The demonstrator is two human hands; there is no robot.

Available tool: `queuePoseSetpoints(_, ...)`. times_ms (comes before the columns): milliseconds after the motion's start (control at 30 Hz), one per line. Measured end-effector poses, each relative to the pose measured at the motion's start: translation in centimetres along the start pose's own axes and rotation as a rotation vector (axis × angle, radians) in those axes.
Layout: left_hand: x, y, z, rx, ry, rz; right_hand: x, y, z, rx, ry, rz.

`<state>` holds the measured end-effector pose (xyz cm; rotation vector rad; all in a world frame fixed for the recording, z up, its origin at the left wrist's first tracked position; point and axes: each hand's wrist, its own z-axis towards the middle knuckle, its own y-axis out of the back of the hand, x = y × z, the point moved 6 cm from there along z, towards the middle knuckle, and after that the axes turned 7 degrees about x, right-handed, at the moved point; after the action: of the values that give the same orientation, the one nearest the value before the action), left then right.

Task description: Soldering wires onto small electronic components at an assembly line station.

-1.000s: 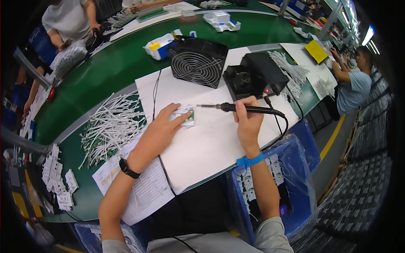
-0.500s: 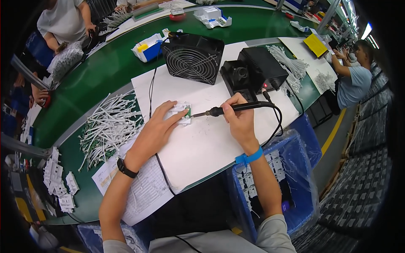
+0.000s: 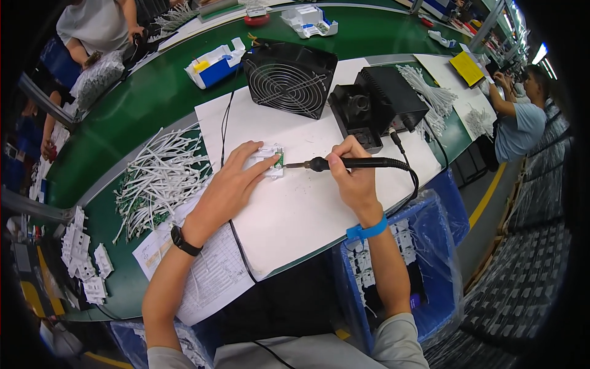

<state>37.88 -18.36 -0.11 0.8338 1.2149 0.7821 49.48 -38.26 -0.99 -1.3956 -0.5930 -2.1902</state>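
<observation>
On a white board (image 3: 295,227), my left hand (image 3: 226,187) lies over a small white plastic housing (image 3: 275,173), its fingers pressing it down. A small green circuit board (image 3: 280,158) shows at the housing's right end, partly under a fingertip. My right hand (image 3: 355,189) grips a soldering iron (image 3: 321,163) like a pen. The iron's tip points left and meets or nearly meets the circuit board's edge; contact is too small to tell. A black cable runs from its handle behind my right hand.
Beyond stand a black fan (image 3: 289,80), an iron stand (image 3: 353,114) and a black power unit (image 3: 393,95). Left lie a heap of white wires (image 3: 161,184), printed sheets (image 3: 215,277) and white housings (image 3: 77,252). A lined blue bin (image 3: 439,295) is lower right. Other people work nearby.
The view has shifted slightly, so the fan and power unit sit a little further right. Both hands keep their holds, and the iron's tip stays by the circuit board.
</observation>
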Motion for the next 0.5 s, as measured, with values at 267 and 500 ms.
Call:
queuePoseSetpoints(267, 0.1, -0.2, 0.1, 0.006, 0.015, 0.019, 0.0, 0.6, -0.3, -0.058, 0.060, -0.045)
queuePoseSetpoints(500, -0.1, -0.3, 0.0, 0.005, 0.021, 0.072, -0.3, 0.9, -0.4, -0.095, 0.041, 0.010)
